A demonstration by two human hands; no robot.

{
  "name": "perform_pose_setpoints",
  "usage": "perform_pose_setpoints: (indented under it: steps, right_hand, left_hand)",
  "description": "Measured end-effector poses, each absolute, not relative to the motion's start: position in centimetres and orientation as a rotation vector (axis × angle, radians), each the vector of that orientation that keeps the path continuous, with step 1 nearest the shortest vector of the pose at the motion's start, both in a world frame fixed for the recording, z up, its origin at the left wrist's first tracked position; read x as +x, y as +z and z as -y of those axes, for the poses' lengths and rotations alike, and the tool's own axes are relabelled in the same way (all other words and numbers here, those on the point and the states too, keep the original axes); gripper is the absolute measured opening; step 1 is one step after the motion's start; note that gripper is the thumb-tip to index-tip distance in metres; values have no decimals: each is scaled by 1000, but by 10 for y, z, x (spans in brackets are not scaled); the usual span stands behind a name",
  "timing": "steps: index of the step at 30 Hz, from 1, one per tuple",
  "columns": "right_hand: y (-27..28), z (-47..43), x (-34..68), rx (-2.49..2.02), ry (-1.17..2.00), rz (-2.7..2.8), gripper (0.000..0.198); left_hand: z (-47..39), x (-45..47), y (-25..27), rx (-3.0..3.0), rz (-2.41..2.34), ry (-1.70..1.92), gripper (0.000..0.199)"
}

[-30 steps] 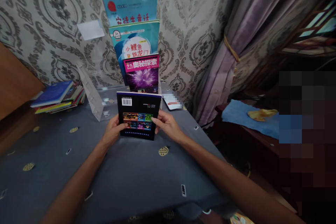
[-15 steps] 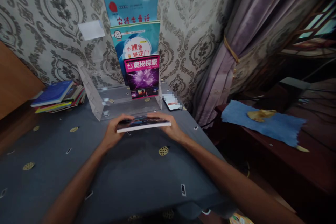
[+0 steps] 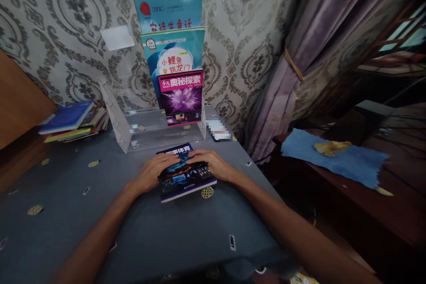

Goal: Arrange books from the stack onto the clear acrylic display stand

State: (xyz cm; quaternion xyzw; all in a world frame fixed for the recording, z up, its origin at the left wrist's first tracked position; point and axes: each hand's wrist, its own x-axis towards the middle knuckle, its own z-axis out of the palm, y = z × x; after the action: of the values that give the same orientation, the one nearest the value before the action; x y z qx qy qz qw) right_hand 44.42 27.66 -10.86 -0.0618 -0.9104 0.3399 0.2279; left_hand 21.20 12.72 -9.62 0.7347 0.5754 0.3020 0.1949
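A dark blue book (image 3: 188, 181) with pictures on its cover is between my two hands, just in front of the clear display rack (image 3: 156, 140). My left hand (image 3: 155, 171) grips its left edge, fingers lying over the cover. On the opposite edge, my right hand (image 3: 213, 163) holds it the same way. Whether the book's underside rests on the table cannot be made out. In the rack stand a pink and purple book (image 3: 183, 100), a teal book (image 3: 173, 49) behind it and a taller blue book (image 3: 169, 6) at the back, all at the right side.
A pile of books and magazines (image 3: 75, 120) lies at the left against the wall. Right of the rack is a phone (image 3: 218, 129) on the patterned tablecloth (image 3: 173, 239). A blue cloth (image 3: 333, 162) covers part of a dark red surface beyond the table's right edge.
The book, seen nearly edge-on before, has tilted so its cover faces me, and its near edge is lower. Both hands turned with it. The books in the rack have stayed put.
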Motion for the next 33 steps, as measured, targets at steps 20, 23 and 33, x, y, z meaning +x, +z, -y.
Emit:
perform_pose_setpoints:
  steps: [20,23,33]
  right_hand:
    - [-102,-264,447,-158,435,2821,59]
    - [-102,-264,448,-189,425,2849,61]
    - [-105,-262,436,-201,394,2813,41]
  left_hand:
    - [-121,194,-105,2114,-1814,686,58]
    - [-122,191,-103,2157,-1884,592,60]
    - [-132,181,-117,2209,-2178,722,43]
